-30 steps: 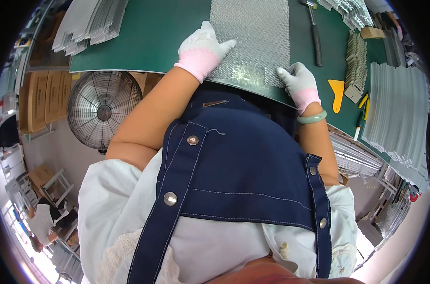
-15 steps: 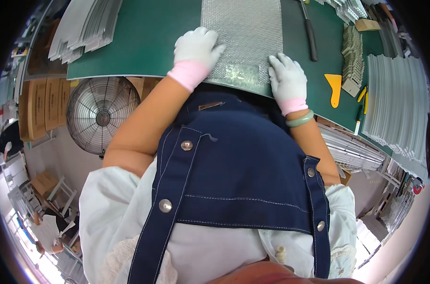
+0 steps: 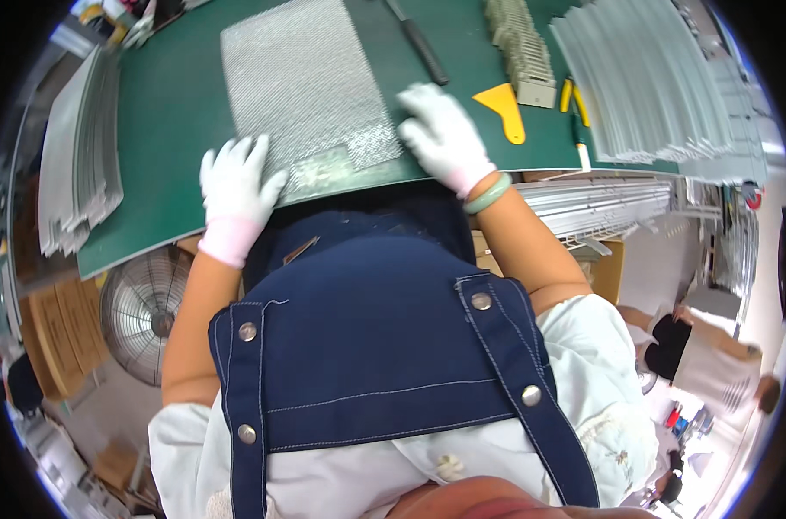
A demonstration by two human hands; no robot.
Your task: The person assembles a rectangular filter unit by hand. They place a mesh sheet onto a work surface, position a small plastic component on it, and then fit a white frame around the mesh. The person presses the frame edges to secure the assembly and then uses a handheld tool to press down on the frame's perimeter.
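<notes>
The white-gloved left hand (image 3: 235,186) and right hand (image 3: 445,134) are apart, fingers spread, gripping nothing, by the near end of the silver mesh (image 3: 311,82). It already lies flat on the green surface (image 3: 172,95); how much is left, I cannot tell. Farther off, brown boxes (image 3: 64,333) hide their insides.

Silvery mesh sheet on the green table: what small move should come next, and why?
Perhaps lay the right hand lightly on the mesh sheet's near right corner: the left hand is at its near left edge, while the right appears just beside the sheet, fingers open, holding nothing.
</notes>
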